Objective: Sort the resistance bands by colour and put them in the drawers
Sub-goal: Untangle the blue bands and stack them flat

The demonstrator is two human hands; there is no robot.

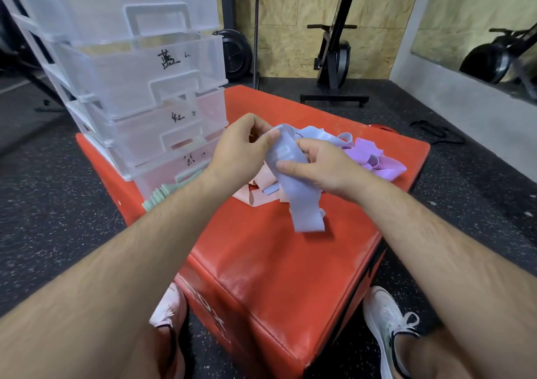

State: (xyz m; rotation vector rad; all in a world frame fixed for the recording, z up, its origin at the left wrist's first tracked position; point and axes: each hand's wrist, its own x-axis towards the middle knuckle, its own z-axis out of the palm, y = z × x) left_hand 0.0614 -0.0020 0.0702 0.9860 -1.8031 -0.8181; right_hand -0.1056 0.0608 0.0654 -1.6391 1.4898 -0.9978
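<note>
Left hand (244, 143) pinches blue band (302, 198) top, right hand (322, 166) grips mid-strip, above red box (261, 262) centre. Best: lift clear of pink bands (255, 192), fold, drop into blue-marked drawer (174, 82), far-left corner.

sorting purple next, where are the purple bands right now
Head view: the purple bands lie on the red box toward its right edge, just past the right hand gripping a blue band.

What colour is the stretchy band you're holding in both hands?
Pale blue. The head view shows the blue band pinched between the left hand and right hand.
</note>
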